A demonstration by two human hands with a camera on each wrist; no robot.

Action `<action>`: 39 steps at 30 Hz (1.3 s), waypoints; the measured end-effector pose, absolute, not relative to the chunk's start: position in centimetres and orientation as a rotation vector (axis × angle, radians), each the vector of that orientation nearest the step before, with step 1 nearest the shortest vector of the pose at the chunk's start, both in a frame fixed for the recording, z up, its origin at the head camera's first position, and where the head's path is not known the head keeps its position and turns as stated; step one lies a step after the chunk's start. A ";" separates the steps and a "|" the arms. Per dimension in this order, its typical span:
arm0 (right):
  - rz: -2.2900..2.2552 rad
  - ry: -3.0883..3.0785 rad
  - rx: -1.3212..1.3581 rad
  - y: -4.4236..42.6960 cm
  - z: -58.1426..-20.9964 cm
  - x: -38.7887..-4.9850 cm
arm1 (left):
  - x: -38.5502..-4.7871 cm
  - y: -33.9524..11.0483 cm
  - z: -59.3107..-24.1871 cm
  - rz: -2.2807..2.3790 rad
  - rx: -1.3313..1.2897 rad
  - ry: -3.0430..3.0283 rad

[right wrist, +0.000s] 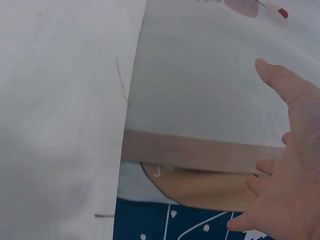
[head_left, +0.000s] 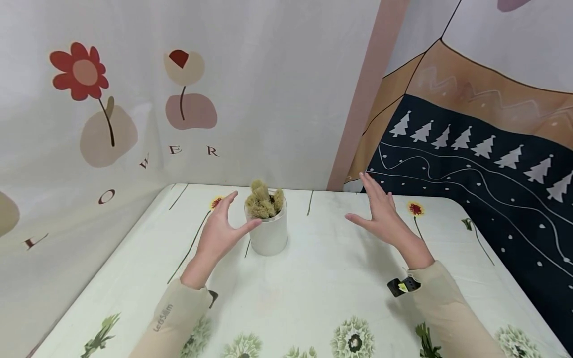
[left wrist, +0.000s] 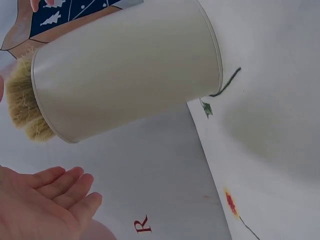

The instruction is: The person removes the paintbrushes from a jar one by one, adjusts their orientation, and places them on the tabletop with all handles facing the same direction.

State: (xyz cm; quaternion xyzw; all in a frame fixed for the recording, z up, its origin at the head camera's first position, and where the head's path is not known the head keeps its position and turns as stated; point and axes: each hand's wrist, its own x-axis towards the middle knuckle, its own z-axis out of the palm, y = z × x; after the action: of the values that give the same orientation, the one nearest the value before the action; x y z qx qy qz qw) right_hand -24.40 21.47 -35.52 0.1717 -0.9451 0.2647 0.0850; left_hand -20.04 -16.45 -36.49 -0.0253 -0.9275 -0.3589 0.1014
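A white cylindrical pot (head_left: 268, 238) stands upright toward the back of the table, holding a fuzzy yellowish-green cactus-like plant (head_left: 263, 203). My left hand (head_left: 222, 229) is just left of the pot, thumb and fingers spread apart, holding nothing. In the left wrist view the pot (left wrist: 130, 65) looks large, its bristly plant (left wrist: 24, 97) at the left, and the left hand (left wrist: 47, 202) shows apart from it. Farther right, my right hand (head_left: 382, 214) hovers above the table, fingers extended and thumb out. The right wrist view shows that hand (right wrist: 285, 165) holding nothing.
A white cloth with printed flowers covers the table (head_left: 313, 288). Behind it hangs a pale curtain (head_left: 277, 99) with flower prints and letters. On the right is a dark blue cloth (head_left: 447, 164) with white trees. A black strap (head_left: 404, 286) sits by the right cuff.
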 end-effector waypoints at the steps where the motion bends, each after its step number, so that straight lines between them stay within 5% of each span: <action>1: 0.796 -2.814 0.520 21.2 -35.5 -24.4 | -20.0 -16.3 -36.5 -1.067 -0.067 -2.738; 39: 1.237 -2.565 0.582 11.0 -34.8 -23.0 | -19.0 -14.7 -38.2 -1.262 -0.008 -2.495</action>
State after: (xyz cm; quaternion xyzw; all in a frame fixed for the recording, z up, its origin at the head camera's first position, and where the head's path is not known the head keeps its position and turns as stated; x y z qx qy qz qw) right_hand -23.04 11.01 -34.79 0.1990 -0.8764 0.4226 0.1175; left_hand -19.04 -14.75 -38.17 -0.0028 -0.8790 -0.4448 0.1720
